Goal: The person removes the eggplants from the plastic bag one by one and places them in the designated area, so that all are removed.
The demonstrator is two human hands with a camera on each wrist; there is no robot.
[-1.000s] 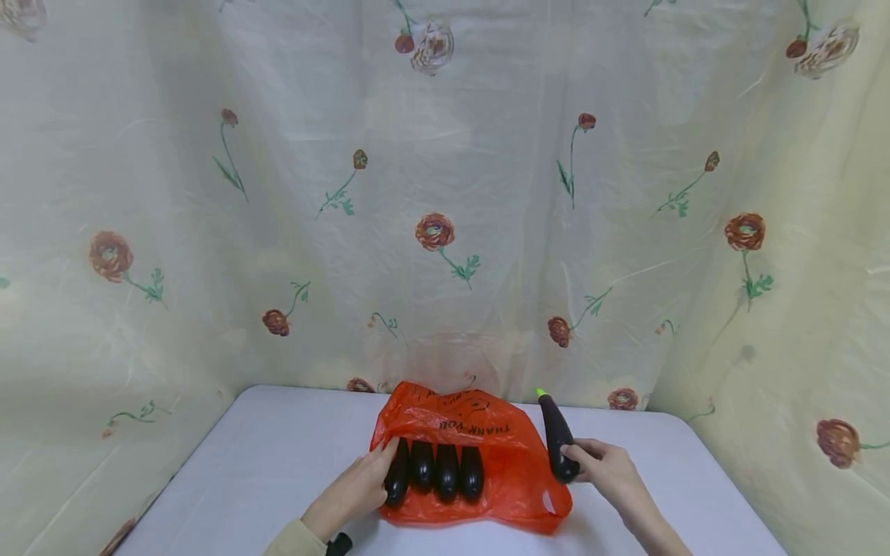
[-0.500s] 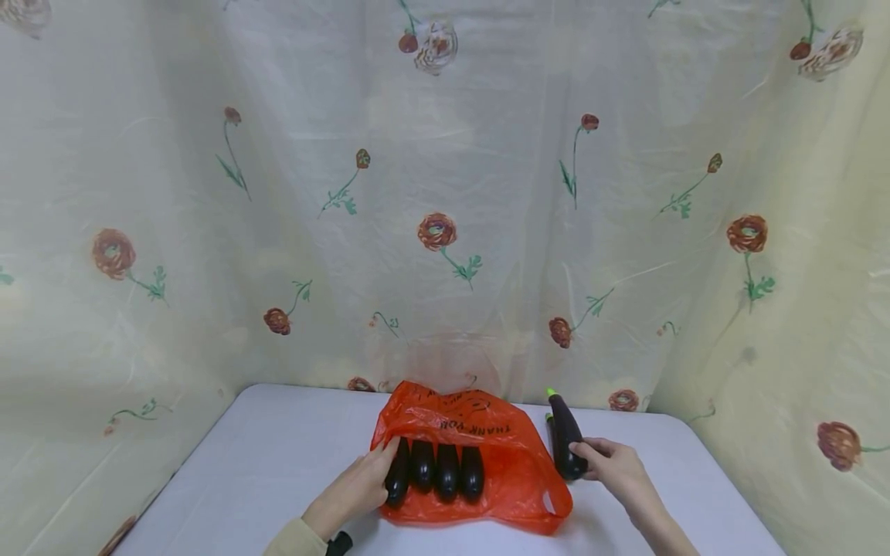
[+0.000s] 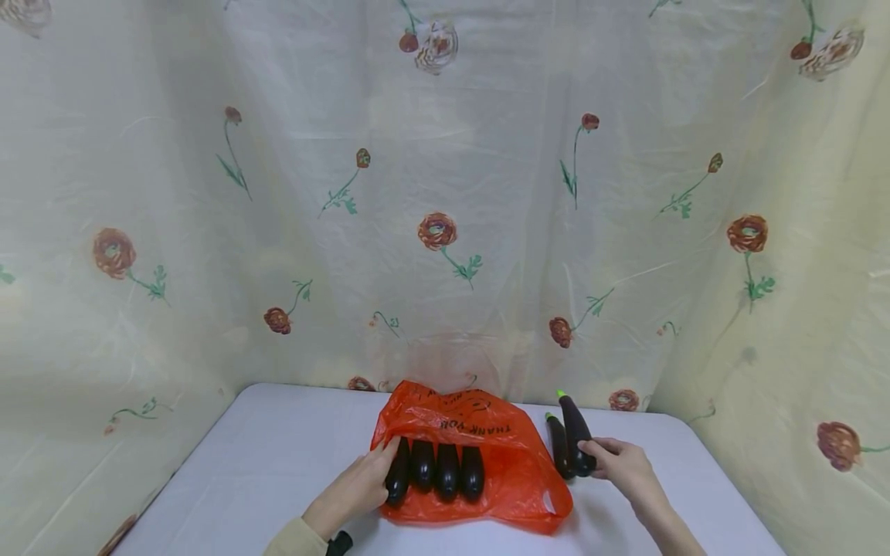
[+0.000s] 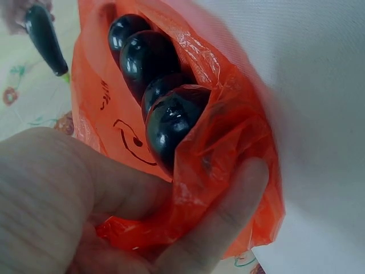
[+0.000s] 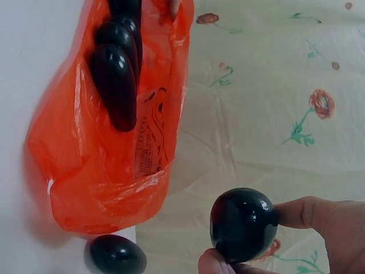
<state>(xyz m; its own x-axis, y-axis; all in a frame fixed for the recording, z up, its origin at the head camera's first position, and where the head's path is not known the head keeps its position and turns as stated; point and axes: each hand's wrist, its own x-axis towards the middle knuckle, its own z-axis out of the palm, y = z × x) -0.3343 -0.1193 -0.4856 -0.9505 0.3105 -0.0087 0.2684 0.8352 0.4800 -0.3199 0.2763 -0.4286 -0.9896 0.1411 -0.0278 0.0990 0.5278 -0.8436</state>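
Dark, glossy eggplants (image 3: 446, 471), several in a row, lie in the mouth of an orange-red plastic bag (image 3: 518, 490) printed with black lettering. My left hand (image 3: 358, 486) grips the bag's left edge; in the left wrist view its fingers bunch the plastic (image 4: 199, 171) beside the nearest eggplant (image 4: 174, 123). To the right of the bag, my right hand (image 3: 622, 467) pinches another eggplant (image 3: 574, 428) near its thick end, bright green stem pointing away. The right wrist view shows this eggplant's round end (image 5: 242, 225) between thumb and fingers. One more eggplant (image 3: 558, 448) lies between it and the bag.
The white table (image 3: 278, 440) has rounded far corners. A floral-patterned curtain (image 3: 501, 247) hangs behind it and along both sides. A small black object (image 3: 339, 544) shows by the left sleeve (image 3: 297, 538).
My right hand has carried its eggplant a little to the right. The eggplant beside the bag, hidden at first, now shows. My left hand and the bag have stayed put.
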